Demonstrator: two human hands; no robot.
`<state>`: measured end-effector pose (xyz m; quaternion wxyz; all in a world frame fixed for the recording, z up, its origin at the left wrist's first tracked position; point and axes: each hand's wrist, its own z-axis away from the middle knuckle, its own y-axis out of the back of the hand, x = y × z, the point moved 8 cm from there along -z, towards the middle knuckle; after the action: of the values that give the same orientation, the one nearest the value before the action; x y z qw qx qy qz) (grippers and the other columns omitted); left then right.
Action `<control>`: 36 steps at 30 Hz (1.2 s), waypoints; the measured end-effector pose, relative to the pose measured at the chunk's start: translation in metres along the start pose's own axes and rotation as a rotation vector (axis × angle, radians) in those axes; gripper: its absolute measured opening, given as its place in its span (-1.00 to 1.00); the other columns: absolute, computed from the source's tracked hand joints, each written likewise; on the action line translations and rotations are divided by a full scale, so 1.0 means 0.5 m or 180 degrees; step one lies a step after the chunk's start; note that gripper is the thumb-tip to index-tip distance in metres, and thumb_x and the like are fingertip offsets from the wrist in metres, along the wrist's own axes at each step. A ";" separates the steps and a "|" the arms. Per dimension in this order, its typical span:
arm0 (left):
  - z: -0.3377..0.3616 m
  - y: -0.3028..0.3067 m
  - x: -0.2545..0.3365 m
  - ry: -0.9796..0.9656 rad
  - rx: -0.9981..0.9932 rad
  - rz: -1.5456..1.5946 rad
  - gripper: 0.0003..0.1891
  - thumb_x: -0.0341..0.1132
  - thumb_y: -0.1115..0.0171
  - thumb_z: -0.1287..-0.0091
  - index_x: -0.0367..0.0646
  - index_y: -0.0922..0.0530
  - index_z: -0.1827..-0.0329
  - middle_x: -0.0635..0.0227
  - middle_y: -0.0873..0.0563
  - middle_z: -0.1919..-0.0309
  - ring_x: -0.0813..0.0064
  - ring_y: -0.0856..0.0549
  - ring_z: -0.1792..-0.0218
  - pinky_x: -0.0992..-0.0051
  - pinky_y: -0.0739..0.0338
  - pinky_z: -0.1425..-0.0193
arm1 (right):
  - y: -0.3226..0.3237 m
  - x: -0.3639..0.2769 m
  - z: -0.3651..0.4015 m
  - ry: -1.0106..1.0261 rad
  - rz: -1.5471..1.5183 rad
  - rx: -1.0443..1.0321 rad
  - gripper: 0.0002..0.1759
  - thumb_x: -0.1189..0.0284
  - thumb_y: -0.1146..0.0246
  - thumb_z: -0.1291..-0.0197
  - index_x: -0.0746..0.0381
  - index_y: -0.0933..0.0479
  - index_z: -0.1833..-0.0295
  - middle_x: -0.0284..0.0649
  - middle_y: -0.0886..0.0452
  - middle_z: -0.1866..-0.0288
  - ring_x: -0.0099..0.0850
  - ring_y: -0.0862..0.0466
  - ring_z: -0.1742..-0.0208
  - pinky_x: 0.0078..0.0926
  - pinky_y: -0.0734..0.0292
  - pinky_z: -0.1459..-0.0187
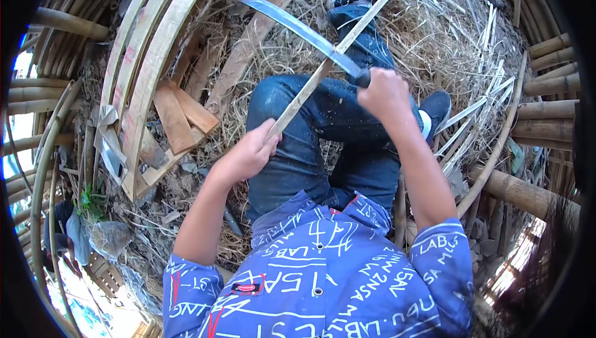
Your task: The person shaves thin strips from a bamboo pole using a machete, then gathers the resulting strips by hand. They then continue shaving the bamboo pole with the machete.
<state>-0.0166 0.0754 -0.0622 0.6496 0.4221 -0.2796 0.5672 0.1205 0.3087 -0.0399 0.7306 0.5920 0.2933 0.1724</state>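
Note:
My left hand is closed around the near end of a long, thin bamboo strip, close above my left thigh. The strip slants up and away to the right, past my outstretched foot. In my right hand is the dark handle of a machete, its long blade pointing to the upper left. The blade crosses the strip near its middle and appears to touch it. My fingers hide most of the handle.
Several long, curved bamboo slats lean at the left, beside short wooden blocks. Shavings cover the ground around my legs. Split strips lie at the right. Bamboo poles form walls on both sides.

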 end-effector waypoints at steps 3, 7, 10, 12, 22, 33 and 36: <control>0.006 -0.010 0.012 0.0001 -0.0007 0.0139 -0.89 -0.35 0.05 -0.49 -0.20 -0.39 0.11 0.46 -0.42 0.49 0.65 -0.37 0.50 0.56 -0.34 0.42 | 0.013 -0.067 0.057 0.0321 -0.0116 -0.0238 -0.70 0.25 -0.32 0.09 0.27 -0.61 0.32 0.07 -0.69 0.38 0.01 -0.73 0.27 -0.08 -0.62 0.12; 0.012 -0.002 0.012 0.0000 -0.0057 -0.0181 -0.90 -0.37 0.04 -0.47 -0.22 -0.39 0.13 0.40 -0.45 0.48 0.58 -0.42 0.47 0.50 -0.39 0.36 | 0.014 0.013 -0.003 0.0121 0.0213 -0.0171 -0.72 0.26 -0.33 0.08 0.20 -0.65 0.27 0.02 -0.71 0.31 -0.04 -0.74 0.21 -0.15 -0.63 0.11; -0.001 -0.002 0.020 -0.0012 -0.0123 -0.0219 -0.90 -0.37 0.04 -0.47 -0.22 -0.39 0.14 0.40 -0.45 0.48 0.57 -0.43 0.47 0.49 -0.39 0.36 | -0.005 0.023 -0.030 0.0071 0.0426 -0.0123 -0.70 0.26 -0.34 0.09 0.23 -0.64 0.27 0.03 -0.71 0.32 -0.04 -0.74 0.22 -0.14 -0.63 0.11; 0.010 0.004 0.015 -0.0029 -0.0051 -0.0053 -0.90 -0.37 0.05 -0.47 -0.22 -0.40 0.13 0.41 -0.45 0.48 0.58 -0.43 0.46 0.50 -0.39 0.36 | 0.009 -0.014 -0.005 0.0128 0.0501 -0.0110 -0.70 0.26 -0.35 0.10 0.26 -0.62 0.30 0.05 -0.70 0.33 -0.03 -0.74 0.24 -0.14 -0.64 0.13; -0.003 -0.004 0.007 0.0154 -0.0242 0.0079 -0.88 -0.33 0.05 -0.49 -0.20 -0.39 0.11 0.46 -0.43 0.46 0.65 -0.40 0.45 0.57 -0.38 0.38 | 0.005 0.020 -0.024 0.0152 0.0570 -0.0054 -0.74 0.28 -0.30 0.09 0.25 -0.61 0.35 0.04 -0.69 0.36 -0.01 -0.72 0.26 -0.10 -0.61 0.15; 0.018 -0.001 0.004 0.0129 -0.0023 0.0093 -0.89 -0.36 0.05 -0.46 -0.20 -0.41 0.11 0.42 -0.46 0.47 0.63 -0.43 0.44 0.56 -0.38 0.36 | 0.023 -0.069 0.042 0.0331 0.0698 -0.0349 -0.75 0.32 -0.34 0.09 0.24 -0.63 0.30 0.03 -0.70 0.37 -0.13 -0.75 0.21 -0.21 -0.65 0.16; 0.012 0.009 0.019 -0.0125 0.0091 -0.0073 -0.88 -0.36 0.05 -0.47 -0.22 -0.40 0.12 0.39 -0.47 0.48 0.56 -0.46 0.45 0.51 -0.41 0.33 | 0.053 0.054 -0.017 -0.0152 0.0227 -0.0177 -0.74 0.32 -0.31 0.04 0.24 -0.65 0.26 0.04 -0.70 0.31 -0.14 -0.75 0.14 -0.20 -0.64 0.11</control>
<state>-0.0185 0.0749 -0.0502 0.6443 0.4456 -0.2793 0.5552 0.1382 0.3378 -0.0214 0.7470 0.5855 0.2496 0.1922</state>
